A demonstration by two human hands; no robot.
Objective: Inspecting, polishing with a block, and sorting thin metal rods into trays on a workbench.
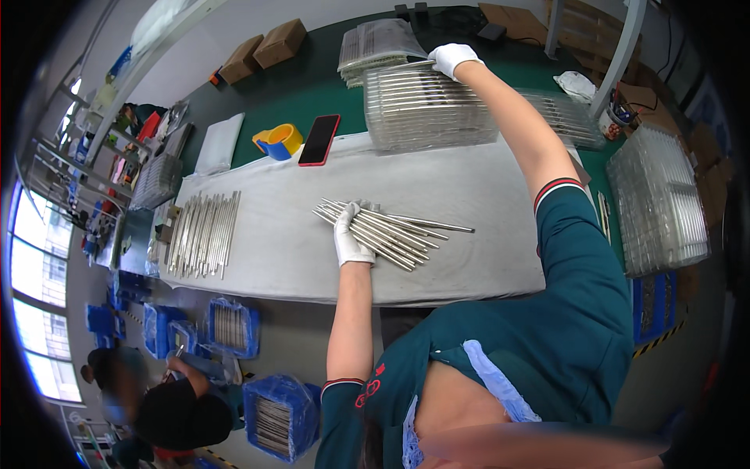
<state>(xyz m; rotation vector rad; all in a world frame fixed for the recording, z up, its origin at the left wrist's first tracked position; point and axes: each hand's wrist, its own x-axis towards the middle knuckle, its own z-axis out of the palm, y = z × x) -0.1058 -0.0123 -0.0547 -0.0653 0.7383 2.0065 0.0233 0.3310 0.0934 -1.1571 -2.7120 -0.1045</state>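
Observation:
My left hand [351,238], in a white glove, is closed round a fanned bundle of shiny metal rods [398,238] low over the grey cloth. Far off to the right, my gloved right hand [455,59] is at the back edge of a clear plastic tray [391,129] filled with rows of similar rods. Its fingers are bent together at the end of the top rod; what they pinch is too small to make out. On the cloth's left side lies a row of loose metal rods [205,234], side by side.
Behind the cloth [273,234] are a red-edged phone [319,141], a yellow and blue tape dispenser [279,142] and a white packet [220,144]. Stacked clear trays [656,199] stand at the right. Blue bins [281,418] with rods and another person [176,406] are at the lower left.

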